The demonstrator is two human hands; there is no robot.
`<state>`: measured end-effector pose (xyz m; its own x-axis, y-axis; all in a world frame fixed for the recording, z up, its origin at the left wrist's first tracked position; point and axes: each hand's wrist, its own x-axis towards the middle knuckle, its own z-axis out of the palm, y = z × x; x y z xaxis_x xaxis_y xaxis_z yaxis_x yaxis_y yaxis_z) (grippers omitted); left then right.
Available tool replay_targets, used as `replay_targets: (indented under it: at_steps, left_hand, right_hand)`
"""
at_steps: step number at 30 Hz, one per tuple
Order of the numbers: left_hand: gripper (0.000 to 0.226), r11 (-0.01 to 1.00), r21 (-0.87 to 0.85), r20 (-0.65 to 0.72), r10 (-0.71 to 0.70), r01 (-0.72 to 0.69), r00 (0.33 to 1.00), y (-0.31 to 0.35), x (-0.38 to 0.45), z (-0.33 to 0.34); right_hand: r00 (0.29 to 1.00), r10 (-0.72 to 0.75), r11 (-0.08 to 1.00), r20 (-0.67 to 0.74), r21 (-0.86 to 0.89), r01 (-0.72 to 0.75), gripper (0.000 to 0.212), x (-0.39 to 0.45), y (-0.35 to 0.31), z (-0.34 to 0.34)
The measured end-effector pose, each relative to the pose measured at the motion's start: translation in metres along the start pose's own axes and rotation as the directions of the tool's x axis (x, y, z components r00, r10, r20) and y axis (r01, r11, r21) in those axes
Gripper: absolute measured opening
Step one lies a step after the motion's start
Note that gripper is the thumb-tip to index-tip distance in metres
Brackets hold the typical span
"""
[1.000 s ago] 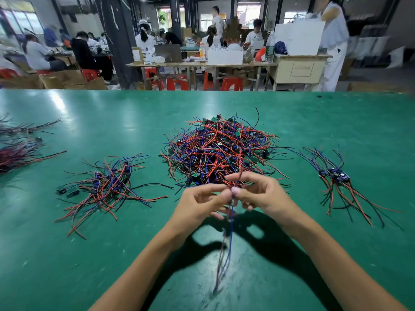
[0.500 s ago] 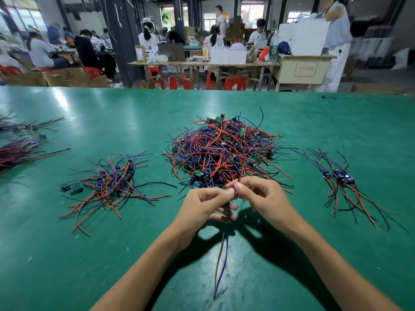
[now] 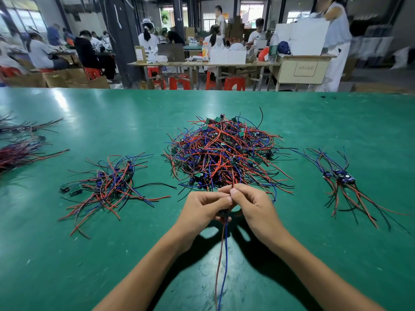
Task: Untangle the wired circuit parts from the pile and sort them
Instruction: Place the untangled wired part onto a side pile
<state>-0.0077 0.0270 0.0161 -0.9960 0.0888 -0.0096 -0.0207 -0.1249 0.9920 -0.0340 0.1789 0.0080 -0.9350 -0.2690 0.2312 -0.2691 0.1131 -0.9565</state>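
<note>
Pinching one wired part point(image 3: 224, 213) w/ both hands, left point(image 3: 203, 211) & right point(image 3: 252, 206) (cabinet label point(image 3: 304, 67) unreadable).

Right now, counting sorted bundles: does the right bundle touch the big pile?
Apart. The head view shows bare green table between the right bundle and the big pile.

No legible text; framed label on beige cabinet point(image 3: 302, 69) front too blurred to read.
</note>
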Motion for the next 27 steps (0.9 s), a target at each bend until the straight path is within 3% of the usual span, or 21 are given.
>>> replay_targets:
  at_steps: [8, 18, 21, 23, 25, 26, 27]
  left_hand:
    - [0.021, 0.996, 0.085, 0.118, 0.026, -0.036, 0.993, 0.000, -0.001, -0.002]
    - [0.010, 0.958, 0.286, 0.240, -0.036, -0.035, 0.970, 0.001, -0.004, -0.004]
    - [0.012, 0.967, 0.255, 0.286, -0.051, -0.025, 0.957, 0.004, -0.005, -0.005]
    - [0.012, 0.969, 0.245, 0.306, -0.063, -0.015, 0.950, 0.005, -0.006, -0.006]
    - [0.013, 0.972, 0.235, 0.317, -0.073, -0.004, 0.946, 0.004, -0.006, -0.007]
    - [0.014, 0.974, 0.226, 0.316, -0.073, -0.001, 0.946, 0.003, -0.006, -0.007]
    - [0.014, 0.976, 0.216, 0.311, -0.069, 0.000, 0.948, 0.002, -0.006, -0.007]
  right_hand:
    - [0.976, 0.087, 0.996, -0.200, 0.024, -0.084, 0.029, 0.003, 0.003, 0.007]
    - [0.897, 0.261, 0.959, -0.358, 0.205, -0.197, 0.026, 0.014, 0.001, -0.018]
    - [0.903, 0.118, 0.993, -0.414, 0.066, -0.100, 0.026, 0.010, 0.001, -0.018]
    - [0.872, -0.178, 0.951, -0.455, -0.307, 0.034, 0.023, 0.008, 0.002, -0.019]
    - [0.815, -0.397, 0.817, -0.423, -0.567, 0.104, 0.021, 0.007, 0.002, -0.020]
    - [0.811, -0.404, 0.827, -0.423, -0.548, 0.126, 0.022, 0.008, 0.001, -0.020]
    - [0.845, -0.331, 0.896, -0.419, -0.421, 0.142, 0.023, 0.008, -0.001, -0.020]
